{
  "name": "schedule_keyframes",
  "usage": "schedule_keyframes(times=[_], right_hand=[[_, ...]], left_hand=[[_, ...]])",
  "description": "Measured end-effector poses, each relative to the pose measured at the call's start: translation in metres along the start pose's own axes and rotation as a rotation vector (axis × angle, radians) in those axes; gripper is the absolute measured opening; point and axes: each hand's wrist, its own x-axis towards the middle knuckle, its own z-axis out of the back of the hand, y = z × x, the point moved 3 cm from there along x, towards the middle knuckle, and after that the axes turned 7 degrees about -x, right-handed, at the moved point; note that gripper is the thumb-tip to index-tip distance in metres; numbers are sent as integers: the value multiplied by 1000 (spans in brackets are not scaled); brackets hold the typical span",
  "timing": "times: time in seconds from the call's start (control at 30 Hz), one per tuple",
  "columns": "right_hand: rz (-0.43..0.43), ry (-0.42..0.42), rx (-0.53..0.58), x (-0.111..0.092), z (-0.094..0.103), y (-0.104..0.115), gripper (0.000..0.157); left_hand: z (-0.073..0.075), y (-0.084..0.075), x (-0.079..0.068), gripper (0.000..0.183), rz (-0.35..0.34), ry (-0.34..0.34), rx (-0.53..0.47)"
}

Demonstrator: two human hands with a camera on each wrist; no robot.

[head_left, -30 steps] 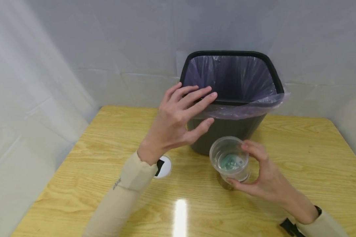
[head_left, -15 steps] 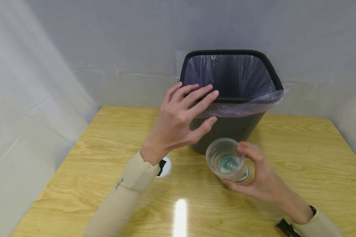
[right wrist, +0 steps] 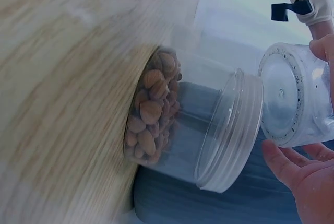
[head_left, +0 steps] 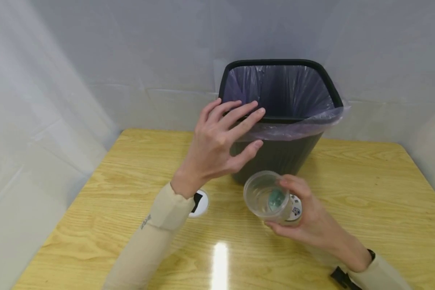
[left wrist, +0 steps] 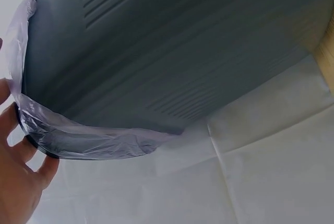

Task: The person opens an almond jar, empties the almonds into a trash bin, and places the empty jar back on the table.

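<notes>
My right hand point(head_left: 309, 215) grips a clear plastic cup point(head_left: 257, 195) between thumb and fingers. The cup tilts to the left, and a greenish patch shows at its bottom. Below it a clear jar point(right wrist: 203, 104) partly filled with almond-like nuts point(right wrist: 151, 112) stands on the table; a white printed disc point(head_left: 295, 208) shows on its top. The cup's base is close to the jar's top; whether they touch, I cannot tell. My left hand point(head_left: 215, 141) has its fingers spread over the front left rim of a dark trash bin point(head_left: 282, 155), thumb apart from it.
A translucent purple bag point(head_left: 293, 131) lines the bin and folds over its rim. Partly behind the left wrist, a white round disc point(head_left: 203, 204) is on the wooden table point(head_left: 105, 241). Pale sheeting point(head_left: 148, 48) hangs behind and beside the table.
My right hand has moved left with the cup, tilting it further and uncovering the white printed disc. The left hand has barely moved. Everything in view sits slightly higher.
</notes>
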Motion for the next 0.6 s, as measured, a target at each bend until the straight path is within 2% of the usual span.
schedule_keyframes(times=[0.17, 0.37, 0.6], right_hand=[[-7, 13, -9, 0, -4, 0, 77], [-24, 36, -9, -2, -8, 0, 78], [4, 33, 0, -2, -13, 2, 76]], left_hand=[[1, 1, -1, 52, -10, 13, -70], [6, 6, -3, 47, -37, -23, -205], [13, 16, -8, 44, -40, -57, -278]])
